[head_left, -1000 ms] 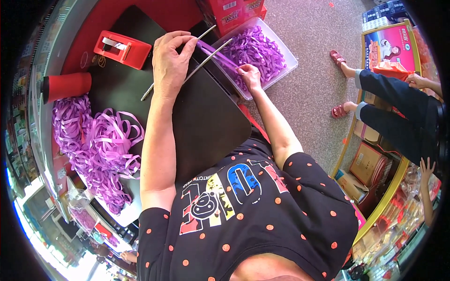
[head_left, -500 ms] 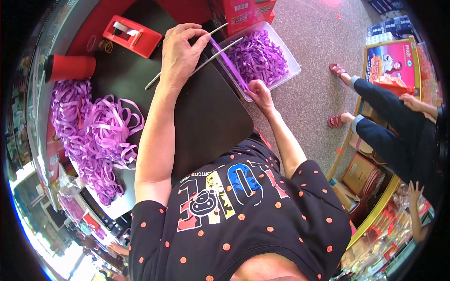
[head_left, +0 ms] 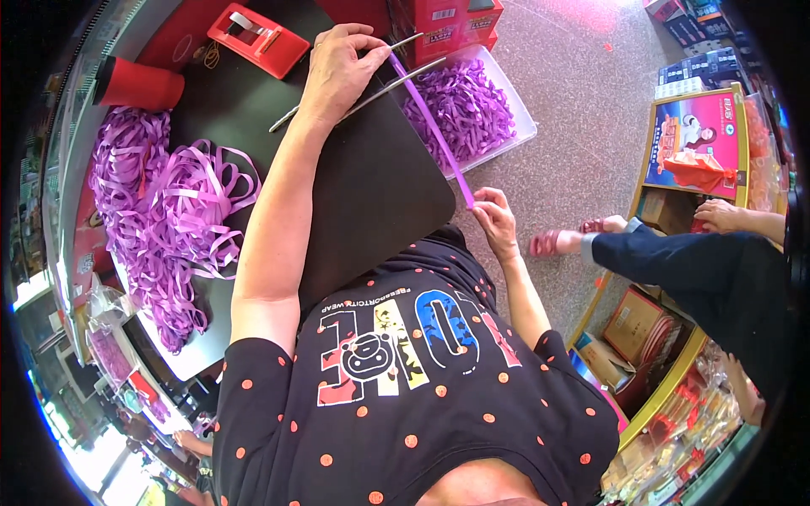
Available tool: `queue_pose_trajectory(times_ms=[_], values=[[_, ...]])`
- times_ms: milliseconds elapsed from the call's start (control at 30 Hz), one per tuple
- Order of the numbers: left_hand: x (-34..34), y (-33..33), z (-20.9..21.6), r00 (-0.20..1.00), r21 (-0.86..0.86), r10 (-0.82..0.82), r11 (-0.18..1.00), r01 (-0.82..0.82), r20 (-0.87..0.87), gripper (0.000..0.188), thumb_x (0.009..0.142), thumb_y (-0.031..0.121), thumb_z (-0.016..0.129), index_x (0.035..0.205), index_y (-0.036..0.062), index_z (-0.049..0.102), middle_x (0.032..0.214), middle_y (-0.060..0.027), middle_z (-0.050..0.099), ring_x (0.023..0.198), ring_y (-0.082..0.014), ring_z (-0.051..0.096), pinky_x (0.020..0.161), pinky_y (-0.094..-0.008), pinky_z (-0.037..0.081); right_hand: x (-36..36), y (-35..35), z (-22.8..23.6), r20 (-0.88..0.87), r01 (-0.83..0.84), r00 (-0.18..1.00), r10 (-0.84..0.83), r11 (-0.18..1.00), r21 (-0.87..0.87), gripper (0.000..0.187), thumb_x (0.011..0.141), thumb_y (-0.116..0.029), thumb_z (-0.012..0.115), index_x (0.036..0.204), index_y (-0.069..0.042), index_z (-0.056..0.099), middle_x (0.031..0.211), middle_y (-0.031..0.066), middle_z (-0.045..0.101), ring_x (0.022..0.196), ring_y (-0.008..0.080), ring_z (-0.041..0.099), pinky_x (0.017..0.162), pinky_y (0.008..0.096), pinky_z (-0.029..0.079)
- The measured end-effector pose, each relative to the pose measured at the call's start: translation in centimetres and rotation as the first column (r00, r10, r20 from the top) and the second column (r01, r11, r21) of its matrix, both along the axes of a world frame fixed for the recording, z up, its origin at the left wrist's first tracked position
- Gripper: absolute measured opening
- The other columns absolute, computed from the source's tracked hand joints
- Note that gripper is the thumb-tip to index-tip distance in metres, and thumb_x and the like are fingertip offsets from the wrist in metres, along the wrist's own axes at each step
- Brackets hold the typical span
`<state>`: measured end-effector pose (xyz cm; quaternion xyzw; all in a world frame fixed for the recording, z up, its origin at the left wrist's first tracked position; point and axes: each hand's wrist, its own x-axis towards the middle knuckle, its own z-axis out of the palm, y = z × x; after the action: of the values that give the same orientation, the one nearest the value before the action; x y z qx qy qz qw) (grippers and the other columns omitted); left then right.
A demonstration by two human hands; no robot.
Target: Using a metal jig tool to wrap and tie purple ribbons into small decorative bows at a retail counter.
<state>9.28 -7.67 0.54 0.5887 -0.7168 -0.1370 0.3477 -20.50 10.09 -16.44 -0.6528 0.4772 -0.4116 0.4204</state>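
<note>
A narrow purple ribbon (head_left: 430,121) is stretched slantwise between my hands. My left hand (head_left: 344,72), over the black table (head_left: 371,194), pinches its upper end between thumb and fingers. My right hand (head_left: 496,223), beyond the table's right edge, is closed on the lower end. Two thin silver rods (head_left: 407,79) pass beneath or beside my left hand and stick out past the table edge; my hand and wrist cover part of them. Under the ribbon, a translucent white bin (head_left: 521,128) holds a heap of short purple ribbon pieces (head_left: 472,105).
Long looped purple ribbon (head_left: 198,198) is piled at the table's left. A red tape dispenser (head_left: 257,40) and a red cylinder (head_left: 143,84) lie behind it. Red cartons (head_left: 443,29) stand beyond the bin. At right, a person in dark trousers (head_left: 683,257) is near shelves of boxes.
My right hand has moved down toward my body, drawing the ribbon out longer between my hands. The person at right has stepped closer, and the whole view has shifted slightly.
</note>
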Motion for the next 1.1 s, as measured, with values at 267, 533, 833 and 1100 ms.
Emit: queue_pose_trajectory(times_ms=[267, 533, 833, 1100], values=[[0.3, -0.2, 0.0, 1.0, 0.045, -0.005, 0.999, 0.005, 0.002, 0.023, 0.081, 0.026, 0.065, 0.093, 0.0076, 0.073, 0.12, -0.0124, 0.059, 0.115, -0.0293, 0.049, 0.096, -0.0381, 0.04, -2.0, 3.2, 8.0, 0.125, 0.14, 0.984, -0.125, 0.982, -0.126, 0.012, 0.075, -0.011, 0.074, 0.082, -0.003, 0.069, 0.119, 0.0155, 0.061, 0.103, 0.0221, 0.05, 0.088, 0.0359, 0.04], [0.1, -0.3, -0.1, 1.0, 0.033, 0.018, 0.999, -0.018, 0.006, 0.022, 0.081, 0.026, 0.063, 0.09, 0.0087, 0.074, 0.117, -0.0102, 0.06, 0.114, -0.0306, 0.049, 0.097, -0.0389, 0.04, -1.4, 3.4, 11.8, 0.281, 0.102, 0.958, -0.052, 0.981, -0.164, 0.015, 0.073, -0.014, 0.075, 0.081, -0.005, 0.067, 0.093, 0.0099, 0.068, 0.09, 0.0231, 0.051, 0.083, 0.0369, 0.039], [-0.1, -0.1, -0.2, 0.998, -0.01, 0.059, 0.998, -0.059, -0.005, 0.018, 0.08, 0.023, 0.062, 0.086, 0.0123, 0.075, 0.111, -0.006, 0.062, 0.109, -0.0288, 0.051, 0.095, -0.0394, 0.04, -1.2, 4.1, 15.8, 0.037, 0.164, 0.986, -0.161, 0.981, -0.1, 0.016, 0.073, -0.008, 0.075, 0.085, -0.001, 0.067, 0.086, 0.0057, 0.066, 0.084, 0.0179, 0.05, 0.076, 0.0296, 0.041], [0.0, 0.1, 0.1, 0.999, 0.018, 0.044, 0.999, -0.044, -0.002, 0.021, 0.082, 0.024, 0.061, 0.089, 0.0086, 0.074, 0.115, -0.0075, 0.061, 0.114, -0.029, 0.049, 0.098, -0.0391, 0.037, -0.8, 3.0, 19.8, 0.028, 0.058, 0.998, -0.051, 0.921, -0.384, 0.013, 0.074, -0.005, 0.072, 0.084, -0.006, 0.064, 0.075, 0.0036, 0.066, 0.083, 0.019, 0.044, 0.076, 0.0339, 0.037]])
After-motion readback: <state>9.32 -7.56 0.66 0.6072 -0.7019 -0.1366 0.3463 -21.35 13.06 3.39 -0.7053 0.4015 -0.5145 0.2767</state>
